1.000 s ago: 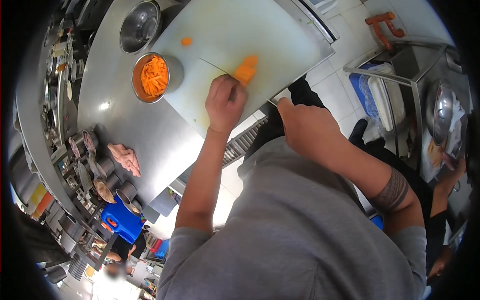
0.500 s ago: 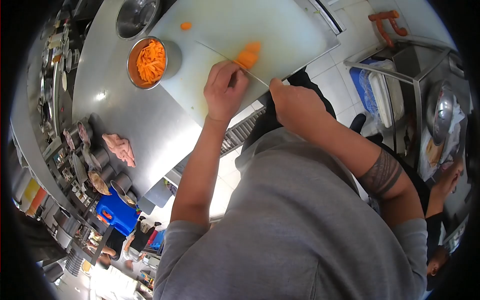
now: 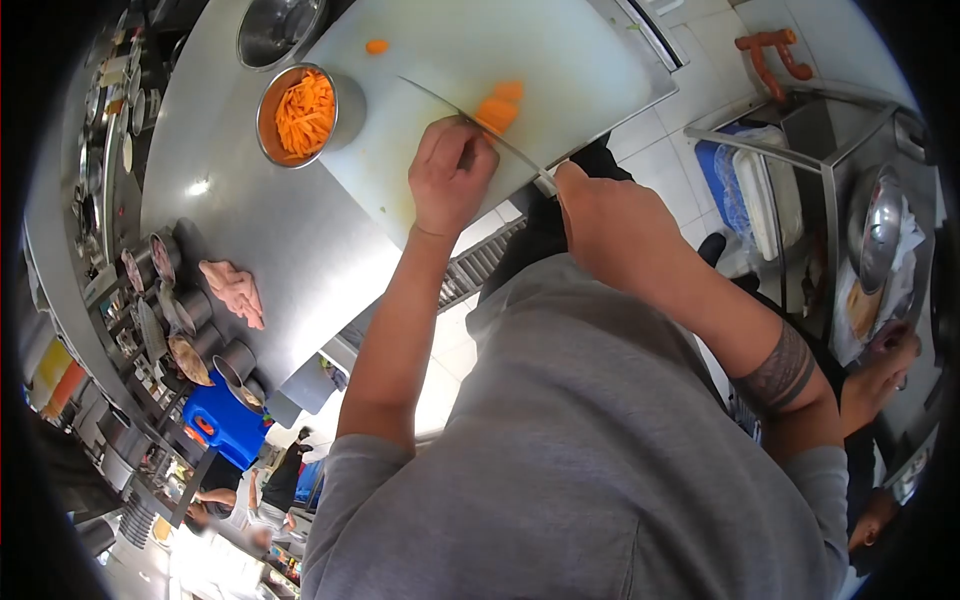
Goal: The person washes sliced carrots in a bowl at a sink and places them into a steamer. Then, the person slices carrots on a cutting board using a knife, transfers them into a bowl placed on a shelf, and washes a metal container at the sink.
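Note:
My right hand (image 3: 618, 218) is closed round the handle end of a knife (image 3: 447, 103); its long thin blade points up and left over the white cutting board (image 3: 400, 160). Curled close against the blade's near side is my left hand (image 3: 450, 178), with a bit of orange carrot showing at its fingertips; the fingers hide most of what they hold. Beyond the blade, flat carrot slices (image 3: 500, 106) lie overlapping on the board. A small carrot end (image 3: 377, 46) sits near the board's far edge.
A metal container (image 3: 345, 112) of carrot strips (image 3: 304, 113) stands at the board's left, with a steel bowl (image 3: 280, 30) behind it. A pink cloth (image 3: 233, 292) lies on the steel counter (image 3: 200, 210). At right are a metal rack (image 3: 770, 150) and another person's hand (image 3: 885, 370).
My right hand has shifted slightly right and down with the knife, and the blade now shows more of its side. My left hand stays in nearly the same place.

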Tool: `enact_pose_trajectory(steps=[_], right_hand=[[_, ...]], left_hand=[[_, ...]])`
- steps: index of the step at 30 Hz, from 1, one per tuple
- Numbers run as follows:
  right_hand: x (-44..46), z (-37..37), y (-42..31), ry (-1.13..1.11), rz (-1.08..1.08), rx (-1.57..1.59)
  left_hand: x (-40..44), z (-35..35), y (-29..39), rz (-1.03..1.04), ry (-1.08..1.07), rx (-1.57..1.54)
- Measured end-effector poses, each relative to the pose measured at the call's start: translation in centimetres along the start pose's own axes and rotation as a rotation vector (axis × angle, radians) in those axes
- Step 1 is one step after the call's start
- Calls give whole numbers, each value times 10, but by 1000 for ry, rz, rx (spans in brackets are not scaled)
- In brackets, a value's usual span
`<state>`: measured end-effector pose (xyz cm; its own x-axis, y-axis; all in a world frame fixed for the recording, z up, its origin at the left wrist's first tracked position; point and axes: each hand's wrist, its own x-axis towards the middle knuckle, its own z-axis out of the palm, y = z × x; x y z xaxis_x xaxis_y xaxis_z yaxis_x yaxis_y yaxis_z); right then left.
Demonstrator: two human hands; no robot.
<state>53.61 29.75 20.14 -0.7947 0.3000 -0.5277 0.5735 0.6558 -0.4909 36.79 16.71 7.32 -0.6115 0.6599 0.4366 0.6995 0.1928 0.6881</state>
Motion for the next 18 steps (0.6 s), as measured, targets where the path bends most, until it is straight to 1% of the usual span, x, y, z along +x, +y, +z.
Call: enact_pose_trajectory(steps=[2, 13, 16, 18], right_hand=[[0, -1, -3, -44, 25, -19], [14, 16, -2, 5, -10, 22], [26, 29, 3, 16, -9, 36], [34, 36, 8, 15, -9, 33]], left_hand=[[-1, 1, -2, 8, 7, -7], [-1, -1, -1, -35, -19, -17], [0, 1, -2, 9, 4, -26], [-1, -1, -2, -4, -13, -21]])
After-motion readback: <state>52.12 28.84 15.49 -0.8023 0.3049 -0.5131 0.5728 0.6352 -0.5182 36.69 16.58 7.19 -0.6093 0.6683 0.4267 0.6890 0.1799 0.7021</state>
